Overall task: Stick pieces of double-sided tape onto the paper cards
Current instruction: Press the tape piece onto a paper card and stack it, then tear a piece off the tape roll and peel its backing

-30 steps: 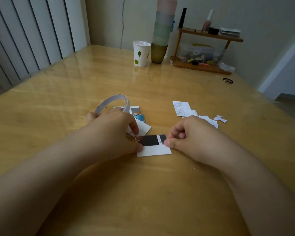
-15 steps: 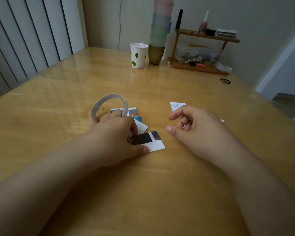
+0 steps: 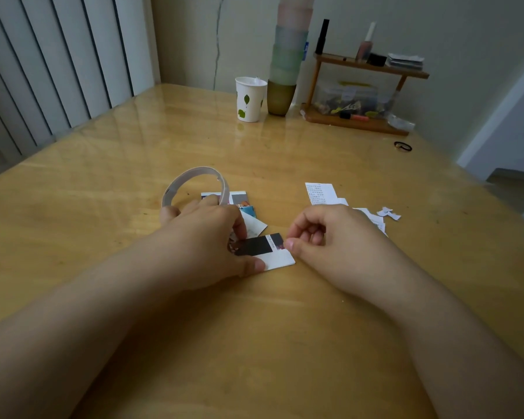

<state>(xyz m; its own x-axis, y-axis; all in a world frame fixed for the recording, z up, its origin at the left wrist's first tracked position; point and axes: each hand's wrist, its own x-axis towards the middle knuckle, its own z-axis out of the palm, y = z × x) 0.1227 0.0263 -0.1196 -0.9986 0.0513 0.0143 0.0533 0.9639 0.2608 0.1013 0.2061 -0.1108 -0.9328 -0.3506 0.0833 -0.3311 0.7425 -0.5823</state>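
Observation:
A small paper card (image 3: 277, 258), dark on its upper half and white below, lies on the wooden table (image 3: 254, 343) between my hands. My left hand (image 3: 206, 237) grips the thin white ring of the double-sided tape roll (image 3: 194, 179), and its thumb presses on the card's near left corner. My right hand (image 3: 324, 237) has its fingers curled, with the thumb tip touching the card's right edge; I see nothing held in it. More cards (image 3: 245, 204) lie partly hidden behind my left hand.
White paper slips and torn scraps (image 3: 321, 193) lie behind my right hand. At the far edge stand a leaf-print paper cup (image 3: 250, 99), a tall stack of cups (image 3: 286, 68) and a small wooden shelf (image 3: 366, 124). A black hair tie (image 3: 403, 146) lies at the far right.
My right hand lifted off the card and moved away, then came back to its right edge. My left hand kept hold of the tape roll, and the card turned slightly.

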